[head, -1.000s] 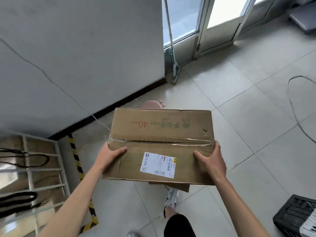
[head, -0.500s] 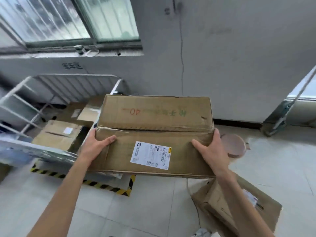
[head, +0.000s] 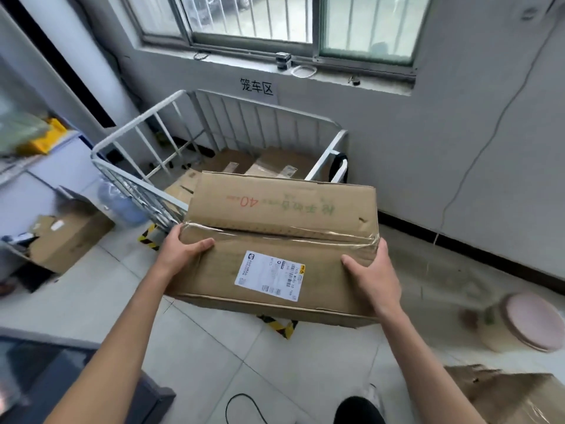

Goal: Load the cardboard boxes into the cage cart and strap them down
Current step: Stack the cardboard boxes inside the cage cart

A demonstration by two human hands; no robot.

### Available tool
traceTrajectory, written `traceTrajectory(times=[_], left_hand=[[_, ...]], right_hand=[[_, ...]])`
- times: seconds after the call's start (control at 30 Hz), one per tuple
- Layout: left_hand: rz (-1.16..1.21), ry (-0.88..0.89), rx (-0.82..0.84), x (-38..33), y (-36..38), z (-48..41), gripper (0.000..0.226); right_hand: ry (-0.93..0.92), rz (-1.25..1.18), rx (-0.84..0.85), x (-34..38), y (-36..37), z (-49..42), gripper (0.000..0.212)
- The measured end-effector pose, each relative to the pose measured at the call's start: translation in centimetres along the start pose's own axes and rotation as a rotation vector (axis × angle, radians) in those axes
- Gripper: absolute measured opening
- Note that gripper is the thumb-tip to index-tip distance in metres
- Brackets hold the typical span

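Under the barred window (head: 275, 19) on the far side, a grey wall (head: 458, 133) meets a pale tiled floor (head: 214, 347). Black signs are painted on the wall just below the sill. Yellow and black tape (head: 279, 327) runs across the floor tiles.

A white cage cart (head: 244, 117) stands against the far wall, with bars on three sides. Some brown boxes (head: 269, 165) lie flat on its bottom. A black strap (head: 340, 166) hangs at its right post.

A big cardboard box (head: 284, 215) is held up in the air, just near of the cart, above the floor. It is shut with clear tape and has a white label (head: 269, 272) on the near flap.

The left hand (head: 180, 252) has its grip closed on the left edge of the box, thumb on top. The right hand (head: 373, 276) has its grip closed on the right edge, thumb on top too.

Another taped box (head: 513, 396) sits on the floor at the near right. An open box (head: 67, 237) sits on the left by a shelf. A pink round lid (head: 532, 322) lies on the floor at the right.
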State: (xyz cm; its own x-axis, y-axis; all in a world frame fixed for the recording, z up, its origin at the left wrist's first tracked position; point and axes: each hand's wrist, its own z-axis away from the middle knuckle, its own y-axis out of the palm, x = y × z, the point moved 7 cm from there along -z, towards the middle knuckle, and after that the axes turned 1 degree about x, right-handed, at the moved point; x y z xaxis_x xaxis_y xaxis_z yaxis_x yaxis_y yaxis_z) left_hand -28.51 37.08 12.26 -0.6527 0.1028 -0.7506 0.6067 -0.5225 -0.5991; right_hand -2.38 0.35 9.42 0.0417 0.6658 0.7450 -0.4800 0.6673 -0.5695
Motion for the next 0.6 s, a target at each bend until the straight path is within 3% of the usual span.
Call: traceTrajectory(times=[0.37,0.6], left_hand=[[0.096,-0.129,0.012,6.2,-6.1,-13.4,0.072],[0.055,-0.164,0.08,7.0,-10.8,-22.3,0.09]], right_hand=[[-0.009,0.098,0.014,11.0,12.7,-6.4,0.093],[0.061,0.071,0.029,14.2,19.3,-6.2,0.101]])
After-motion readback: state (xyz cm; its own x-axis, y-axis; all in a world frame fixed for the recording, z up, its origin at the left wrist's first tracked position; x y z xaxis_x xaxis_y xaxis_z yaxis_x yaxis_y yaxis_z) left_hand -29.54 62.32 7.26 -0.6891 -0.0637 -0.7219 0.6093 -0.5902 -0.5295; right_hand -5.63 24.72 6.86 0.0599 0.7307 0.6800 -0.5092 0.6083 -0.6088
